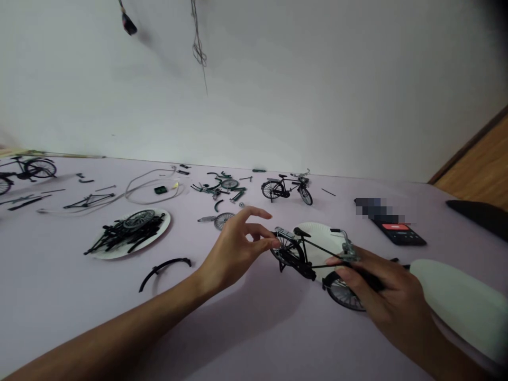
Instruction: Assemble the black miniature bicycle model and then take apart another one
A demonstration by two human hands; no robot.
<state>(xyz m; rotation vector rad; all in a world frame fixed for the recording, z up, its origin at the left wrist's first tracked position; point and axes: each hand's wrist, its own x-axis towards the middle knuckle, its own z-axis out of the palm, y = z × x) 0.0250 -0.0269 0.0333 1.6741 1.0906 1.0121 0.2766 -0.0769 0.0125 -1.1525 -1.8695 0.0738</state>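
Observation:
A black model bicycle (305, 259) with spoked wheels and silver fittings is held up in front of me, over a white paper plate (323, 236). My right hand (383, 291) is closed around its frame near the front wheel. My left hand (238, 248) is raised at the rear end, its fingers spread, and the fingertips reach the rear wheel and rack. A loose spoked wheel (224, 220) lies on the table just beyond my left hand. My right hand hides part of the front of the model.
A second built model bicycle (286, 188) stands at the back of the lilac table. Around it lie loose green parts (220, 185), a black mudguard (164, 267), a plate of black parts (107, 251) and thin cable (154, 182). A phone (399, 233) and a white padded object (456, 301) sit right.

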